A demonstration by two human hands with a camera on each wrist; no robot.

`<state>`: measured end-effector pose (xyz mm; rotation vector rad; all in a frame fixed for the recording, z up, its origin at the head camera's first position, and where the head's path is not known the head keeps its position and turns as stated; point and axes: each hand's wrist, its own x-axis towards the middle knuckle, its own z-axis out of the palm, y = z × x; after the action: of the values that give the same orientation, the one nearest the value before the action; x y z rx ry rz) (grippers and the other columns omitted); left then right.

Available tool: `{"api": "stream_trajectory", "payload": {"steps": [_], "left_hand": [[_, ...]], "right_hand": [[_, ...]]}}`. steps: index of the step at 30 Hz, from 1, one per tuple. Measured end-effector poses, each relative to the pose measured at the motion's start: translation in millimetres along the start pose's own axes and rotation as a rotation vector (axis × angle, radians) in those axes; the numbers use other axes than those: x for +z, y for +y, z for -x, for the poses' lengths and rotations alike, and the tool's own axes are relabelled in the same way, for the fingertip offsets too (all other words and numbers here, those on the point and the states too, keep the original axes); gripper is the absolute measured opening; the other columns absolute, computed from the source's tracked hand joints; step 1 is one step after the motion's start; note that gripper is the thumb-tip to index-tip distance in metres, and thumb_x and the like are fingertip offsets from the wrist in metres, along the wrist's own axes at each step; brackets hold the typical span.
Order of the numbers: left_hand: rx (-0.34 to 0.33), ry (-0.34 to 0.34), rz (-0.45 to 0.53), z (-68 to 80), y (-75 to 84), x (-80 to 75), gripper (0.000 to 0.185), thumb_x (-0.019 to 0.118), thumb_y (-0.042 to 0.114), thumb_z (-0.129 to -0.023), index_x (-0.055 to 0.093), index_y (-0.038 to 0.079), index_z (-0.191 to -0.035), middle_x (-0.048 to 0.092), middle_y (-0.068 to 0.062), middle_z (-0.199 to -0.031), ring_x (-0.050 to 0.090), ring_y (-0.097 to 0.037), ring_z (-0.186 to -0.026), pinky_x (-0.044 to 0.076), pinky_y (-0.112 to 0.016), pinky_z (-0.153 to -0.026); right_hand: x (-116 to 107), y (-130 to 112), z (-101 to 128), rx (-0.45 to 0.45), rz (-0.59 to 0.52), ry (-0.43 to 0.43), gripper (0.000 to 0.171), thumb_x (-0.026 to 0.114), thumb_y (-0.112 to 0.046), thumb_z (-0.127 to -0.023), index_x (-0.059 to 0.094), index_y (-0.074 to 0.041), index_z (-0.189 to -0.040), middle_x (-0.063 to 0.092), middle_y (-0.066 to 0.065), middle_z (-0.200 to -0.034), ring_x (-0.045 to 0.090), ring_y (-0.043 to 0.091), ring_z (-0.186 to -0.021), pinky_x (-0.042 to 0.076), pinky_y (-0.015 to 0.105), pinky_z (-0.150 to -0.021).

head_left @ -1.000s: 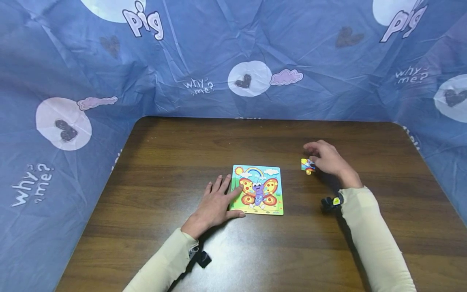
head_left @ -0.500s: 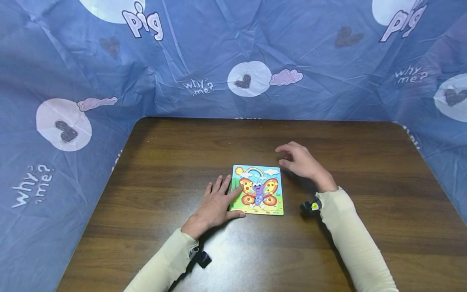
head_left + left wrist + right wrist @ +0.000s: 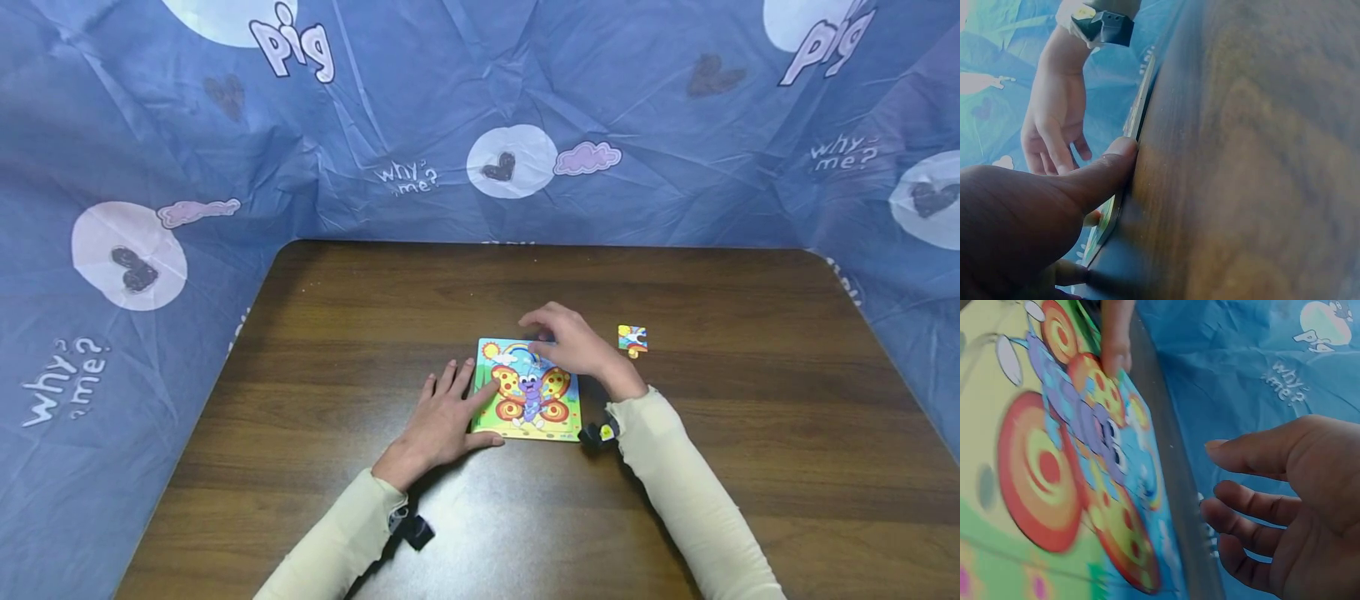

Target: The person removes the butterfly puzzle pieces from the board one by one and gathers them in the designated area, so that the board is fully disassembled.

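A square butterfly jigsaw puzzle (image 3: 529,421) lies flat on the brown table. My left hand (image 3: 438,421) rests spread at its left side, index finger on the picture and thumb at the lower left edge. My right hand (image 3: 573,343) hovers over the puzzle's upper right part, hiding the cloud there. In the right wrist view, the right hand's loosely bent fingers (image 3: 1254,453) have nothing between them. To the right of that hand, a small loose puzzle piece (image 3: 632,337) lies on the table. The left wrist view shows the left thumb (image 3: 1100,175) against the puzzle's edge.
The wooden table (image 3: 360,308) has a far edge against a blue printed cloth (image 3: 420,100), which also hangs at both sides. Small black wrist cameras (image 3: 418,532) sit below each wrist, the right camera (image 3: 597,435) near the puzzle's lower right corner.
My right hand has moved left from beside the loose piece to over the puzzle's top. The piece stays where it was, briefly covered by that hand. My left hand has not moved.
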<state>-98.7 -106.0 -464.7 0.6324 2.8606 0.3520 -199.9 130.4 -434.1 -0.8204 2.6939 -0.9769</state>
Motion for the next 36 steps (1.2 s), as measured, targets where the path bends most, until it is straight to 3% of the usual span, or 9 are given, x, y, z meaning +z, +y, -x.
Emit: {"api": "stream_trajectory", "payload": {"steps": [15, 24, 32, 36], "left_hand": [[0.008, 0.009, -0.006, -0.2, -0.6, 0.9, 0.077, 0.064, 0.063, -0.086, 0.043, 0.029, -0.152, 0.028, -0.024, -0.163, 0.025, -0.048, -0.151, 0.025, -0.067, -0.119], [0.010, -0.003, -0.006, 0.0, -0.4, 0.7, 0.079, 0.063, 0.064, -0.087, 0.041, 0.028, -0.153, 0.026, -0.024, -0.164, 0.023, -0.048, -0.151, 0.024, -0.068, -0.119], [0.004, -0.006, -0.002, -0.5, -0.2, 0.6, 0.078, 0.063, 0.063, -0.087, 0.041, 0.028, -0.153, 0.026, -0.024, -0.164, 0.023, -0.048, -0.152, 0.024, -0.067, -0.119], [0.004, -0.003, 0.000, 0.1, 0.3, -0.1, 0.078, 0.064, 0.063, -0.087, 0.042, 0.028, -0.153, 0.027, -0.024, -0.164, 0.024, -0.048, -0.151, 0.025, -0.067, -0.119]], "right_hand": [[36.8, -6.4, -5.7, 0.041, 0.020, -0.089, 0.040, 0.071, -0.021, -0.091, 0.066, -0.014, -0.129, 0.058, 0.012, -0.126, 0.059, 0.028, -0.113, 0.049, 0.047, -0.099], [46.0, -3.7, -4.9, 0.026, 0.062, -0.063, 0.035, 0.071, -0.025, -0.092, 0.070, -0.018, -0.126, 0.055, 0.009, -0.117, 0.053, 0.020, -0.095, 0.046, 0.036, -0.085], [50.6, 2.8, -3.4, 0.015, 0.041, -0.007, 0.024, 0.073, -0.023, -0.090, 0.075, -0.020, -0.114, 0.056, 0.008, -0.116, 0.055, 0.021, -0.099, 0.047, 0.039, -0.088], [51.2, 4.1, -3.6, 0.022, 0.026, -0.007, 0.028, 0.073, -0.024, -0.090, 0.074, -0.019, -0.117, 0.056, 0.009, -0.118, 0.055, 0.022, -0.100, 0.048, 0.041, -0.089]]}}
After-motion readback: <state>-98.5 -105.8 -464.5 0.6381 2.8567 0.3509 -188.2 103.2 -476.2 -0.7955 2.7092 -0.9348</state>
